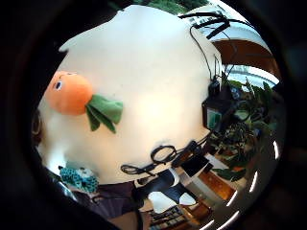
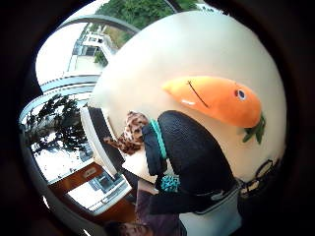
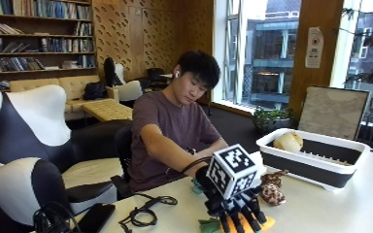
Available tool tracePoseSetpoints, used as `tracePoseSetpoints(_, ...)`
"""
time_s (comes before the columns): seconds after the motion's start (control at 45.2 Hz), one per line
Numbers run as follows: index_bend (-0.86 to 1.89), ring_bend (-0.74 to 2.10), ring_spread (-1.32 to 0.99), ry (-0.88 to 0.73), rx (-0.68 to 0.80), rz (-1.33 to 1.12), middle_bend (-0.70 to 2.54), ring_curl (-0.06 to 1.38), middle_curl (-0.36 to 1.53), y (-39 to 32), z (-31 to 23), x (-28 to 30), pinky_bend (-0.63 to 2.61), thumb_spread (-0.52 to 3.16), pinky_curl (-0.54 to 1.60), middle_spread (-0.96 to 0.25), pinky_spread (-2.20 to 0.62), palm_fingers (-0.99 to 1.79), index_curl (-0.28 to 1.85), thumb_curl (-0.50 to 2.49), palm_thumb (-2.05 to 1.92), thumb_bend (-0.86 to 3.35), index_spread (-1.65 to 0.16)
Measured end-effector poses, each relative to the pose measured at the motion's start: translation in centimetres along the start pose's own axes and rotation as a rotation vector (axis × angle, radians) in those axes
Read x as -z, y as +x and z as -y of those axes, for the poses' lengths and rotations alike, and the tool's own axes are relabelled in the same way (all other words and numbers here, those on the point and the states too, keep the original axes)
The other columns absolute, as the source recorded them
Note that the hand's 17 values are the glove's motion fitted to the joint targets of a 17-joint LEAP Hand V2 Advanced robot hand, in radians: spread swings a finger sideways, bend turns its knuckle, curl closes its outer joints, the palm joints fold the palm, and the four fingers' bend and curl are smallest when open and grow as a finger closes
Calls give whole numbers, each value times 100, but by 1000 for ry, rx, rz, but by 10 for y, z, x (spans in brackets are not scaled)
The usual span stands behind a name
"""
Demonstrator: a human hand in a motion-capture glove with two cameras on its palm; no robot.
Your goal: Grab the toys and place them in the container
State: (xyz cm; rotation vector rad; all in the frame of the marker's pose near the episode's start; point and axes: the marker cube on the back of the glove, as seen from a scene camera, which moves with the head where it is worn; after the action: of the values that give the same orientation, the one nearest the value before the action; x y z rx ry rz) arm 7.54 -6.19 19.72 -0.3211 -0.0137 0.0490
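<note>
An orange carrot plush with green leaves (image 3: 259, 224) lies on the white table (image 3: 342, 208), near its front edge. My gloved right hand (image 3: 238, 213) hovers right over it, fingers pointing down and fairly straight, gripping nothing. The palm views show the carrot plush (image 2: 216, 101) (image 1: 69, 93) lying free on the table beside my thumb (image 2: 189, 152). A leopard-print toy (image 3: 272, 187) (image 2: 130, 132) stands beside the hand. A teal toy (image 1: 79, 178) (image 2: 170, 183) lies near the person's body. The white-and-black container (image 3: 315, 160) at the right holds a beige toy (image 3: 288, 141).
Black cables (image 3: 144, 213) (image 1: 158, 155) and a dark flat device (image 3: 96, 217) lie at the table's left end. A black box (image 1: 218, 112) sits at the table's edge. Black-and-white chairs (image 3: 25, 145) stand to the left. The bare left arm rests near the table edge.
</note>
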Motion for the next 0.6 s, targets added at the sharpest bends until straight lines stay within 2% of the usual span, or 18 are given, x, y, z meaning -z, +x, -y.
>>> tracePoseSetpoints(0.111, 10, 38, -6, -86, -3, -25, 14, 19, 24, 3, 13, -46, 71, 130, 30, -13, -1, -22, 16, 10, -3, -2, -22)
tracePoseSetpoints(0.199, 9, 37, -7, 44, 8, -3, 14, 19, 24, 2, 19, -64, 73, 129, 31, -11, -2, -19, 16, 13, 3, 0, -22)
tracePoseSetpoints(0.244, 14, 43, -9, 166, 14, 24, 18, 21, 25, 1, 22, -66, 75, 129, 31, -10, -4, 3, 17, 16, 8, 3, -22)
tracePoseSetpoints(0.266, 14, 45, -10, 214, 17, 37, 18, 21, 26, 1, 22, -66, 75, 129, 31, -10, -5, 3, 17, 16, 9, 3, -22)
tracePoseSetpoints(0.288, 21, 51, -12, 248, 20, 48, 24, 23, 28, 1, 23, -65, 73, 130, 31, -12, -8, 24, 19, 17, 12, 4, -23)
tracePoseSetpoints(0.376, 19, 73, -24, 316, 42, 86, 42, 24, 32, -3, 22, -63, 73, 132, 27, -19, -20, 83, 17, 21, 24, 10, -24)
tracePoseSetpoints(0.421, 19, 81, -27, 340, 47, 95, 46, 27, 34, -5, 22, -59, 71, 134, 27, -22, -24, 89, 18, 23, 28, 11, -25)
tracePoseSetpoints(0.487, 19, 97, -31, 364, 48, 100, 53, 35, 39, -8, 21, -51, 79, 126, 33, -26, -29, 112, 20, 31, 45, 19, -26)
tracePoseSetpoints(0.532, 26, 100, -34, 383, 54, 112, 58, 38, 42, -11, 19, -44, 83, 117, 35, -28, -32, 116, 23, 36, 54, 21, -27)
tracePoseSetpoints(0.554, 23, 103, -34, 393, 60, 121, 57, 41, 42, -13, 17, -39, 84, 116, 37, -29, -33, 110, 23, 36, 54, 20, -27)
tracePoseSetpoints(0.598, 39, 105, -37, 418, 77, 140, 69, 43, 48, -17, 12, -26, 82, 107, 38, -31, -34, 125, 29, 40, 59, 22, -29)
